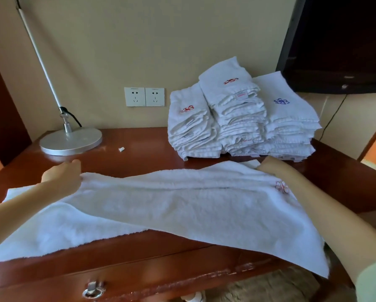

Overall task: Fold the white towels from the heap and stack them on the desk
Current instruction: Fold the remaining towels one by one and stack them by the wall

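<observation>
Left hand [61, 175], right hand [270, 167] on towel [182, 205]

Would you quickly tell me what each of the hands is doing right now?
Left hand: grips the towel at its far-left corner.
Right hand: grips its far-right corner.

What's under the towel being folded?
The towel lies on the desk, its right corner hanging over the front edge. Fingers of the right hand are hidden at its far edge. Whether anything else lies beneath can't be seen.
</observation>
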{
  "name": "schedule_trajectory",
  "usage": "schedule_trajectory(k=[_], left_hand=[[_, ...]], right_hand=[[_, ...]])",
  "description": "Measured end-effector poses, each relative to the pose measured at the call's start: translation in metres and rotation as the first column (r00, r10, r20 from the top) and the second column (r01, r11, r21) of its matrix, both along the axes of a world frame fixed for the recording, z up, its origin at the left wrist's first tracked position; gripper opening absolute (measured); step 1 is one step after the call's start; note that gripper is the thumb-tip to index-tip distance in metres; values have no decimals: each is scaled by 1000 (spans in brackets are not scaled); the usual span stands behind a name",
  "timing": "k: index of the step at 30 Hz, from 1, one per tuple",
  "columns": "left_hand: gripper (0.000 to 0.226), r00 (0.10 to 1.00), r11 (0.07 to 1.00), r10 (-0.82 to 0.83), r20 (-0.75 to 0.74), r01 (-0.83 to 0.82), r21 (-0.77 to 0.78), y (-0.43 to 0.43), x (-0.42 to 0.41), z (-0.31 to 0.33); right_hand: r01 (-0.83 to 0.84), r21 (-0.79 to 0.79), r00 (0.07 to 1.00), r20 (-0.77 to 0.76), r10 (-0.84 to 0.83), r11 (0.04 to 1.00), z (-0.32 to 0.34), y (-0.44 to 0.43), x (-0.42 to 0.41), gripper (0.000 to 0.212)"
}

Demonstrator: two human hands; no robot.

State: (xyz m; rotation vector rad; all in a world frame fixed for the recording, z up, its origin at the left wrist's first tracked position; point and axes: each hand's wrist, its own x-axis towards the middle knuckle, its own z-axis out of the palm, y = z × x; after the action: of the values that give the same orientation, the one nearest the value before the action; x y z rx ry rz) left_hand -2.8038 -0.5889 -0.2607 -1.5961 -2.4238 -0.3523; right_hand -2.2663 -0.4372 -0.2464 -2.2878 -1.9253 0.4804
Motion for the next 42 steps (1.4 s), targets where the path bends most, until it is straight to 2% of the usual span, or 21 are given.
schedule_trajectory(k=[3,5,7,9,11,15,18,20,22,25,26,28,30,32,34,36,38,40,42], left_hand=[[21,1000,999,-8,4,8,-53,5,15,3],[17,999,999,-34,29,34,15,10,23,4],[17,993,994,-105,62,105,6,15,30,1],[32,982,980,-164,99,173,-101,20,37,-4],[52,974,963,-181,137,204,-174,22,38,-7],[72,971,964,-148,187,184,-191,13,31,-1],[75,950,948,-134,281,205,-241,1,23,5],[74,935,935,-184,302,261,-238,-9,21,10],[71,930,927,-261,259,316,-202,-22,22,16],[59,926,913,-356,121,373,-168,-43,21,22],[57,919,905,-383,92,394,-163,-50,18,23],[66,901,884,-423,92,433,-175,-65,9,22],[84,891,861,-443,95,453,-232,-82,-3,19],[88,891,846,-451,49,445,-295,-97,-16,14],[77,903,863,-429,30,420,-281,-109,-25,12],[59,908,892,-417,-26,404,-204,-117,-27,15],[52,905,899,-418,-79,400,-177,-119,-24,20],[48,902,903,-413,-126,388,-186,-118,-18,23],[42,910,920,-379,-167,351,-176,-114,-12,25]], right_hand=[[108,74,994,-42,-105,991,6,-2,30,37],[229,182,969,-133,-207,956,7,-3,52,42],[318,276,944,-179,-276,907,8,-6,63,36],[350,318,936,-154,-316,881,7,-5,63,23],[358,309,934,-98,-344,881,7,-4,57,25],[221,201,967,80,-241,954,17,1,31,30],[87,158,956,264,-127,984,27,-8,-4,41],[-22,111,928,373,-21,994,31,-18,-31,47],[-187,69,925,349,152,980,32,-29,-60,44],[-424,113,906,34,423,899,28,-48,-114,25],[-467,163,873,-71,483,869,26,-59,-135,20],[-538,270,787,-180,590,799,22,-77,-177,11],[-615,309,689,-238,685,726,17,-92,-217,15],[-705,289,591,-267,761,648,14,-109,-253,31],[-782,254,525,-226,821,570,12,-129,-282,51],[-844,219,483,-91,871,490,8,-149,-304,73],[-887,179,441,59,895,425,1,-165,-319,85],[-904,174,416,161,895,389,-2,-175,-328,83],[-904,173,420,199,886,390,-2,-180,-332,74]])
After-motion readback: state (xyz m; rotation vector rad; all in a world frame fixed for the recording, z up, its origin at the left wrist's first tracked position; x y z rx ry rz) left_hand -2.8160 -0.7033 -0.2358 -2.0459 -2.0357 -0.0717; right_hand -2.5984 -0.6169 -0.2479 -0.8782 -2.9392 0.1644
